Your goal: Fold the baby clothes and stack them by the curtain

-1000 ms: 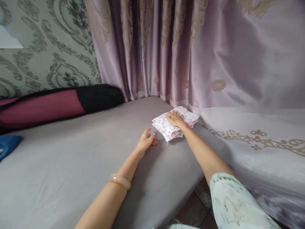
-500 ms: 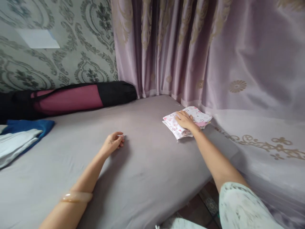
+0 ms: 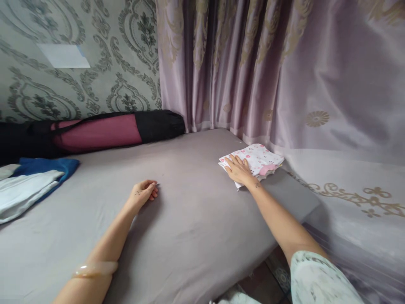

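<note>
"While the right hand [image 3: 240,172] rests on the cloth [image 3: 262,156] atop the bed [image 3: 190,223], its fingers?"
"Spread — likely flattening; even pressure suits. The left hand [image 3: 142,194] curls — pinching, I can't tell."

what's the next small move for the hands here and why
I'd probably bring the left hand over to straighten the near edge of the folded printed cloth: the lower layers stick out unevenly there, and the right hand, spread on top, could steady it.
</note>
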`<state>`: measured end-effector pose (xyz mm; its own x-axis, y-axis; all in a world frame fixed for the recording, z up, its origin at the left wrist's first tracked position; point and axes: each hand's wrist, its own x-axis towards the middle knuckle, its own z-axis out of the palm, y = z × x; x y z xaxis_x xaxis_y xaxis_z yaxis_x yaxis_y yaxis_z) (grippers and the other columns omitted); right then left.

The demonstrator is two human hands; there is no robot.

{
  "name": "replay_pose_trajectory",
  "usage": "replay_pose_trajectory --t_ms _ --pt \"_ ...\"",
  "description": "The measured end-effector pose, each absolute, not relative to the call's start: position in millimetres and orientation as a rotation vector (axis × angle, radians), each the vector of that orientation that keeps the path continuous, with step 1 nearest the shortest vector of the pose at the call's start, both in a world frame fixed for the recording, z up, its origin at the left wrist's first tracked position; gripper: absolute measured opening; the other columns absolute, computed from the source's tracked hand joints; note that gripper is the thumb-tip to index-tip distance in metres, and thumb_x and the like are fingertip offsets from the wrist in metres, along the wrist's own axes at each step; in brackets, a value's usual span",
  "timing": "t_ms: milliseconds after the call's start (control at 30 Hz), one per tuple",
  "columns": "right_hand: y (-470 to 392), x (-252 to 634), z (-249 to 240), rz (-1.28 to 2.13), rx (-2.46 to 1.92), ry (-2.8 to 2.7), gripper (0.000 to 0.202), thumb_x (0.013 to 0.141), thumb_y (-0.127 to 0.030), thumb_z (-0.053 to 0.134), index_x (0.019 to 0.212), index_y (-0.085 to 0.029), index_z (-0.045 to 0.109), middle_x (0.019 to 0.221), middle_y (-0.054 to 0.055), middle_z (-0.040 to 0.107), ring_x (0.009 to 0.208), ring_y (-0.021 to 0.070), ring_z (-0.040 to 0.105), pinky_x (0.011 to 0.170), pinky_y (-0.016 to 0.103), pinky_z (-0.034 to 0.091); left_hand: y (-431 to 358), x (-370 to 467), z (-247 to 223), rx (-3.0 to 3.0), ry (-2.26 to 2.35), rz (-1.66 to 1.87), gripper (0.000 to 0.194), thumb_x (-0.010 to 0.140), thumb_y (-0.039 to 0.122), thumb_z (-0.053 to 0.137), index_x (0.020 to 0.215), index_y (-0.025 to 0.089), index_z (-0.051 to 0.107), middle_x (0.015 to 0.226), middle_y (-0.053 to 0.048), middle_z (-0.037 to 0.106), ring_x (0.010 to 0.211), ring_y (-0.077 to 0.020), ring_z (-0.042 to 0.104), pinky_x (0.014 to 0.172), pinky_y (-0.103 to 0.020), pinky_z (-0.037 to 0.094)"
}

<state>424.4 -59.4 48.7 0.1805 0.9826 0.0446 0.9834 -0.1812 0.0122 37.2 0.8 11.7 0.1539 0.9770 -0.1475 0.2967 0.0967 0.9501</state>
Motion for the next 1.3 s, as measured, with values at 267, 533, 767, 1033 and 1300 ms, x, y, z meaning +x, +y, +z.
replay_pose_trajectory --t_ms 267,533,767,1033,1300 --pt "-53.0 419.2 53.9 -0.109 -2.416 -2.009 0.052 0.097 -0.034 0.035 0.147 -0.021 0.04 0.155 0.012 0.036 0.143 0.0317 0.027 0.114 0.058 0.016 -2.0 37.7 11.3 1.381 1.292 0.888 0.034 0.068 0.043 0.064 0.087 0.015 0.06 0.063 0.001 0.061 0.051 -0.0121 0.057 0.049 -0.024 0.044" --pt "-25.4 339.4 51.3 -0.116 -2.128 -2.042 0.048 0.097 -0.03 0.035 0.143 -0.02 0.045 0.152 0.011 0.04 0.14 0.0239 0.035 0.116 0.045 0.021 3.0 41.6 3.2 1.314 1.273 0.938 0.019 0.076 0.033 0.063 0.082 0.016 0.06 0.06 0.001 0.061 0.047 -0.0105 0.055 0.045 -0.021 0.043" --pt "21.2 245.7 21.1 0.224 -1.925 -2.21 0.049 0.096 -0.031 0.038 0.143 -0.02 0.044 0.152 0.011 0.04 0.137 0.0245 0.041 0.108 0.039 0.037 5.3 47.6 1.2 1.174 1.312 0.991 0.008 0.085 0.017 0.055 0.077 0.016 0.056 0.053 0.003 0.057 0.04 -0.008 0.053 0.043 -0.019 0.041" --pt "37.4 163.6 4.7 0.298 -1.829 -2.288 0.048 0.094 -0.027 0.038 0.14 -0.018 0.048 0.147 0.013 0.046 0.134 0.0255 0.043 0.11 0.041 0.034 10.7 42.1 5.4 1.068 1.276 1.02 0.016 0.091 0.009 0.043 0.081 0.013 0.055 0.05 0.004 0.054 0.04 -0.0072 0.053 0.043 -0.017 0.042" --pt "31.3 146.1 -7.5 0.146 -1.867 -2.247 0.049 0.095 -0.031 0.034 0.138 -0.017 0.052 0.149 0.014 0.044 0.138 0.028 0.037 0.113 0.045 0.028 23.2 -2.9 22.2 1.147 1.556 0.978 0.015 0.09 0.011 0.046 0.09 0.01 0.061 0.064 0.0 0.061 0.043 -0.0064 0.054 0.043 -0.017 0.041"
